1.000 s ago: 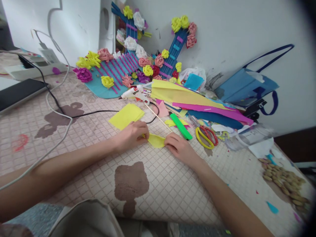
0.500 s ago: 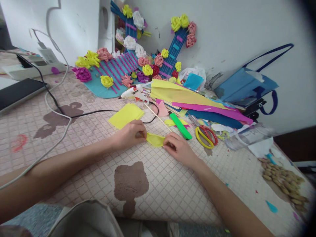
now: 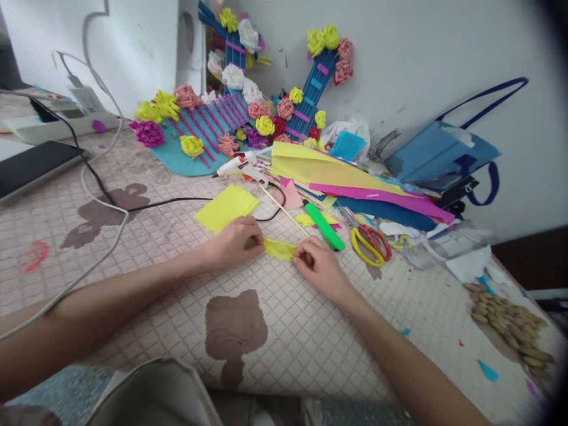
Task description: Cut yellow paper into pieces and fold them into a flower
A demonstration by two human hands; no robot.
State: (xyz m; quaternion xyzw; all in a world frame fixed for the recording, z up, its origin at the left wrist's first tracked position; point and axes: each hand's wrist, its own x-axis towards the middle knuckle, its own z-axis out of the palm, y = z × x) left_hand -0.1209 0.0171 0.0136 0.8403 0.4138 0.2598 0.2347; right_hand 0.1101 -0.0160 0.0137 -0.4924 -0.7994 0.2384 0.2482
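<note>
A narrow strip of yellow crepe paper [image 3: 278,249] stretches between my two hands, low over the patterned table cover. Its left end is pinched in my left hand [image 3: 237,241], with the fingers curled in. My right hand [image 3: 317,263] grips the other end between thumb and fingers. Just behind my left hand lies a stack of yellow paper sheets [image 3: 227,207]. A thin wooden stick [image 3: 284,208] runs from the white glue gun [image 3: 244,168] toward my right hand. The green utility knife [image 3: 325,226] lies beyond my right hand.
Scissors [image 3: 368,244] with red and yellow handles lie right of the knife. Folded coloured paper [image 3: 337,168] and paper-flower guitars [image 3: 199,130] stand behind. A black cable [image 3: 177,201] crosses at left; a black device [image 3: 39,168] lies far left. Peanuts [image 3: 510,325] lie at right.
The yellow strip between my hands has become narrower and flatter, where its lower edge sagged before. My right hand has shifted very slightly; the left stays in place.
</note>
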